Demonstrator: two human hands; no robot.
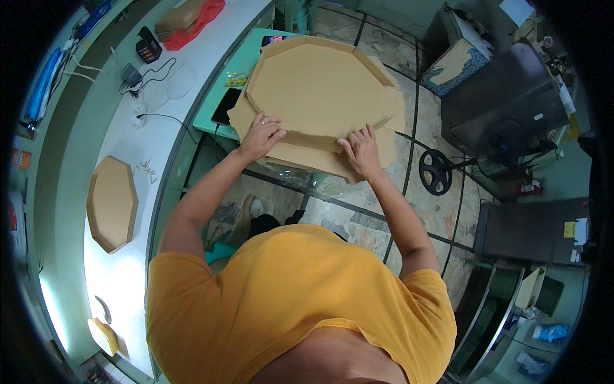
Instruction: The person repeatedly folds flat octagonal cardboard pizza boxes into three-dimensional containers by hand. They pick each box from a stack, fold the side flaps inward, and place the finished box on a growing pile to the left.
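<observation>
A large brown octagonal cardboard box [320,89] lies partly folded in front of me, its far and side walls standing up. Along its near edge, a wall flap is bent up, and more flat cardboard shows below it. My left hand [261,137] grips the near left corner, fingers curled over the wall. At the near right corner, my right hand [361,152] pinches the folded edge with bent fingers; its thumb is partly hidden. Under the cardboard is a green table [206,114], with a black phone [226,105] beside the box's left side.
To the left runs a long white counter [118,144] bearing a smaller octagonal cardboard tray [112,205], a charger [131,75] with cables, and a red bag [195,25]. A black fan [505,150] and a black wheel-shaped base [436,171] stand on the right.
</observation>
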